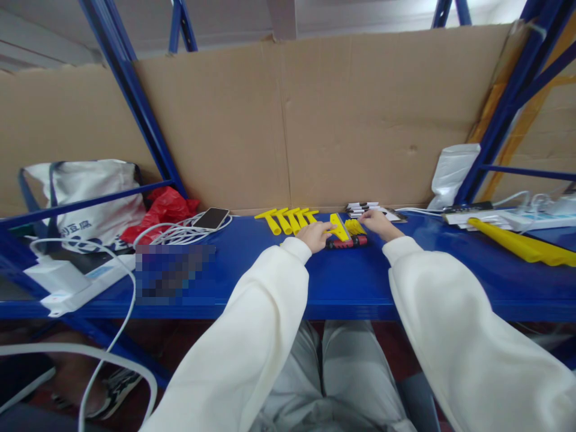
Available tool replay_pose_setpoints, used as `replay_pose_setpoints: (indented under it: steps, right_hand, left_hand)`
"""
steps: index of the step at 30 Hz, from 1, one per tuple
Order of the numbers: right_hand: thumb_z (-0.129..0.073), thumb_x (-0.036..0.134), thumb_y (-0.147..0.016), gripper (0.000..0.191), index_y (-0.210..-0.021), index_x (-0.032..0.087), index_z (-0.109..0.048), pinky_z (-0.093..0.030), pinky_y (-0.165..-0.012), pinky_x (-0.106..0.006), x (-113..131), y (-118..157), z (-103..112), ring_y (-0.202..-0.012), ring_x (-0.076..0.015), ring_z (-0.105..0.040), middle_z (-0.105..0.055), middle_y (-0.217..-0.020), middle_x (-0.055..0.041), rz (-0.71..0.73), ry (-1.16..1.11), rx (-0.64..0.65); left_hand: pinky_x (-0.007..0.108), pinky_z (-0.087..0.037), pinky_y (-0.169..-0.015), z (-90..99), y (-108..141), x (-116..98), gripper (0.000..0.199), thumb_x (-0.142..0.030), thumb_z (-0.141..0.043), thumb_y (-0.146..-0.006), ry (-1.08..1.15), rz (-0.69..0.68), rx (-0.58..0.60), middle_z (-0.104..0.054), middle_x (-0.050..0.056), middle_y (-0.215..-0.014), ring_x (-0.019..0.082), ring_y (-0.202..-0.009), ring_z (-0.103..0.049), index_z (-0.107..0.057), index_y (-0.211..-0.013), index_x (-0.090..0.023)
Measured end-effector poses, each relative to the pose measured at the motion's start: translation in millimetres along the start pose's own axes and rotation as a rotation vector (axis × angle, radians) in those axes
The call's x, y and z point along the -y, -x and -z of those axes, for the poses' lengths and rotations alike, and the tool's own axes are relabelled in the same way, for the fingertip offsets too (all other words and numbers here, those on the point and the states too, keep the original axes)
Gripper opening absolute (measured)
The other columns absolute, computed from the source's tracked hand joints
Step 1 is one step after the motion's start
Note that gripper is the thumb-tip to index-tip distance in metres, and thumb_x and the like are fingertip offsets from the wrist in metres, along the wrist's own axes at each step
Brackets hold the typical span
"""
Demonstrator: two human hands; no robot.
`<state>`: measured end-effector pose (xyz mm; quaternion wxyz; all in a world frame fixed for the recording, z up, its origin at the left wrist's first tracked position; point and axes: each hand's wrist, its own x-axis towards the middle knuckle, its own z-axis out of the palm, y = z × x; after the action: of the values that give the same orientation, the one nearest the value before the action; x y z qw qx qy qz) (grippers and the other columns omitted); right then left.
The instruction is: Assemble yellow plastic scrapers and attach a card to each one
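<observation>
My left hand point(315, 236) is closed on a yellow T-shaped scraper point(341, 228), its wide end pointing right. A red and black tool point(355, 241) lies on the blue tabletop just below the scraper. My right hand point(377, 223) is held to the right, fingertips pinched together beside several small yellow pieces point(355, 227); whether something is between them is too small to tell. Behind it sits a stack of white and black packets point(361, 207). Left of my left hand, several yellow T-shaped scrapers point(288, 221) lie in a row.
At the left are a phone point(211, 219) on coiled white cables, a red plastic bag point(162, 210), a cloth bag point(96, 201) and a power strip point(85, 288). To the right lies a long yellow object point(522, 243). A cardboard wall point(288, 120) stands behind. Someone's leg shows lower left.
</observation>
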<state>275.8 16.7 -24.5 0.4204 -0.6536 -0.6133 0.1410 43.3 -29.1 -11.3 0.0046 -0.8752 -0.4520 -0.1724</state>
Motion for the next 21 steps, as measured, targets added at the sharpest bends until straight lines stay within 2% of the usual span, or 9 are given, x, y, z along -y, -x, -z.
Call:
replay_pose_setpoints:
  steps: [2,6,11,21]
  right_hand:
    - [-0.061,0.023,-0.073,0.007,-0.068,0.019,-0.063,-0.05,-0.094,-0.039,11.7,2.9,-3.5,-0.095,-0.0248,-0.067,-0.071,-0.085,-0.0076,0.013,-0.128,0.01]
    - [-0.066,0.026,-0.068,0.008,-0.064,0.02,-0.061,-0.05,-0.09,-0.035,34.4,14.0,-11.1,-0.085,-0.0203,-0.066,-0.069,-0.076,-0.0019,0.08,-0.33,0.054]
    - [-0.065,0.019,-0.067,0.011,-0.059,0.02,-0.058,-0.05,-0.088,-0.034,45.4,22.8,-19.5,-0.082,-0.0189,-0.064,-0.068,-0.072,-0.001,0.098,-0.322,0.08]
    - [-0.066,0.019,-0.069,0.01,-0.061,0.019,-0.061,-0.052,-0.08,-0.033,40.3,20.5,-26.4,-0.075,-0.0184,-0.063,-0.068,-0.069,-0.002,0.127,-0.295,0.102]
  left_hand:
    - [0.033,-0.045,-0.108,-0.1,-0.2,-0.8,0.041,-0.023,-0.049,-0.097,-0.006,-0.02,-0.002,-0.066,0.006,-0.134,0.021,-0.126,-0.06,-0.061,-0.136,-0.025]
    - [0.033,-0.046,-0.106,1.5,0.8,-3.6,0.041,-0.022,-0.047,-0.097,-0.033,-0.046,0.018,-0.067,0.007,-0.13,0.022,-0.123,-0.061,-0.061,-0.136,-0.026]
    - [0.034,-0.048,-0.103,3.0,2.5,-7.1,0.041,-0.022,-0.046,-0.098,-0.065,-0.059,0.019,-0.068,0.008,-0.127,0.023,-0.12,-0.063,-0.06,-0.137,-0.025]
    - [0.035,-0.051,-0.098,1.6,2.3,-10.3,0.041,-0.024,-0.046,-0.098,-0.112,-0.066,0.018,-0.069,0.008,-0.122,0.024,-0.115,-0.065,-0.059,-0.137,-0.029]
